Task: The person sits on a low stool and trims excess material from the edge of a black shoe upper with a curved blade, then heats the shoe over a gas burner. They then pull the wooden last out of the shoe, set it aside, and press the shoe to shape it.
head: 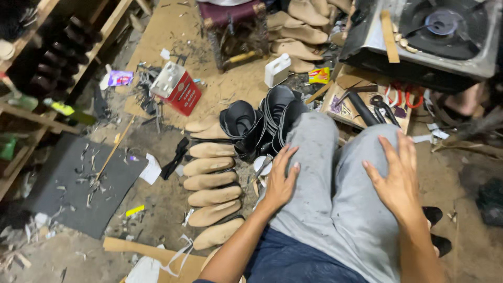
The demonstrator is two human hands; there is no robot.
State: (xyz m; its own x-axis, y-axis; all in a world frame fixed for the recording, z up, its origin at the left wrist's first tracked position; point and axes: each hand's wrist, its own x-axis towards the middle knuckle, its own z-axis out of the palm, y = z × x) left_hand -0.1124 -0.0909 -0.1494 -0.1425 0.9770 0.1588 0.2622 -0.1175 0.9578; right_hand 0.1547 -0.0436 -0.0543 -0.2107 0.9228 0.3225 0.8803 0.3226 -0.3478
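My left hand (279,181) and right hand (396,175) rest flat, empty, on my grey trousers (325,178), the row of tan wooden shoe lasts (212,195) just beside my left knee, where a careless shift could scatter them.

You had six tan shoe lasts (212,181) in a row on the floor. Three black uppers (262,123) stood beside them. One red box (178,88) lay near.

Light is moderate and warm, falling from above onto the middle of the view, where the grey trousers (325,183) and the row of pale shoe lasts (212,195) show clearly. The corners fall dim (the shelves (47,57) at upper left almost black). Shadows are soft. Edges bow outward slightly, wide-lens fashion. Focus is fairly sharp throughout, with no strong glare.
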